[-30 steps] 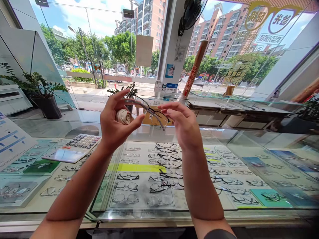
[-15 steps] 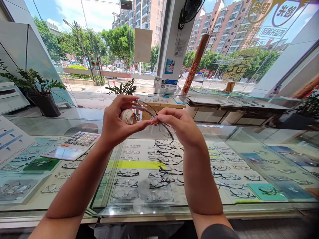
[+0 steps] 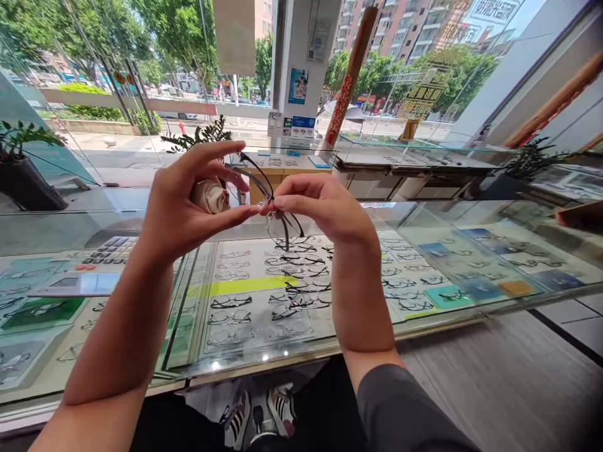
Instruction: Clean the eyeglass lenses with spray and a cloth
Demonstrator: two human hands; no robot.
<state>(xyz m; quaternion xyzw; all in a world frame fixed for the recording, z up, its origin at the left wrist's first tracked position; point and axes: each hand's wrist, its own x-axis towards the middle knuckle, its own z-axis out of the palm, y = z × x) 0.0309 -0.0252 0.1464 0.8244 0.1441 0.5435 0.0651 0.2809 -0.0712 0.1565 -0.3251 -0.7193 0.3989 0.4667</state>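
Thin dark metal-framed spectacles w/ clear lenses (image 3: 268,201): held up at chest height above glass-topped display table (image 3: 424,251), between both hands.
Left hand (image 3: 181,201): grip narrow, thumb and forefinger pinched on frame at its middle; beige crumpled cloth (image 3: 210,196) tucked in palem under curled fingers.
Right hand (image 3: 325,207): grip narrow, fingertips closed on same frame just beside left thumb tip; one lens hanging below the fingers.
Under table glass: rows of assorted spectacle frames (image 3: 282,295) on white trays, yellow-green strip (image 3: 235,285) across one tray.
Table top, left: grey desk calculator w/ dark keys (image 3: 89,270), well apart from hands.
Beyond table: potted fern-like green plant (image 3: 198,135) by shop window.
Below: black-and-white striped shoes (image 3: 257,411) on floor.
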